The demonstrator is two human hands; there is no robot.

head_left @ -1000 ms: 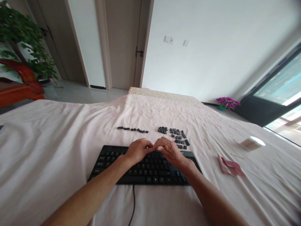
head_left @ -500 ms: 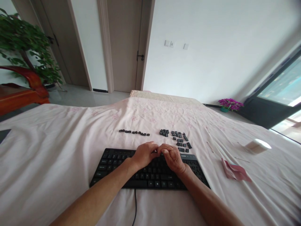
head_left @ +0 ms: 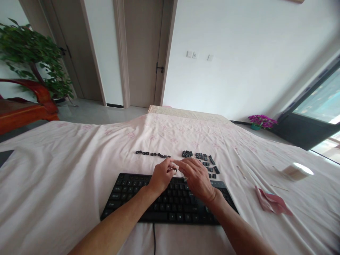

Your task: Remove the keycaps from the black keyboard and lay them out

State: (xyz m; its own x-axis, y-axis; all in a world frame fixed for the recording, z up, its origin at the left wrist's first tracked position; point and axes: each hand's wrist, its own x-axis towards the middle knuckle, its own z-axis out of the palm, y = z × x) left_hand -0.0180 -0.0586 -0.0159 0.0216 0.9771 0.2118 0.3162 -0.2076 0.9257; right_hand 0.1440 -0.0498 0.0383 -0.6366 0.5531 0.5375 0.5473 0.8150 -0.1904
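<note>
A black keyboard [head_left: 138, 198] lies on the pink bedsheet in front of me. My left hand [head_left: 160, 177] hovers over its top row, fingers pinched on a small dark keycap [head_left: 175, 170]. My right hand [head_left: 197, 178] is beside it, fingers bent, its fingertips meeting the left hand at that keycap. Behind the keyboard a row of loose black keycaps [head_left: 152, 154] lies to the left, and a cluster of several more keycaps [head_left: 203, 161] lies to the right.
A pink cloth [head_left: 273, 203] and a white round container [head_left: 296, 171] lie on the sheet at right, with thin sticks [head_left: 240, 170] nearby. A dark object [head_left: 4, 156] shows at the left edge. A cable [head_left: 154, 241] runs toward me. Doors, a plant and a window stand beyond.
Both hands lifted off the keyboard's top row and now meet just above it with a small keycap between the fingertips. The view tilted slightly down.
</note>
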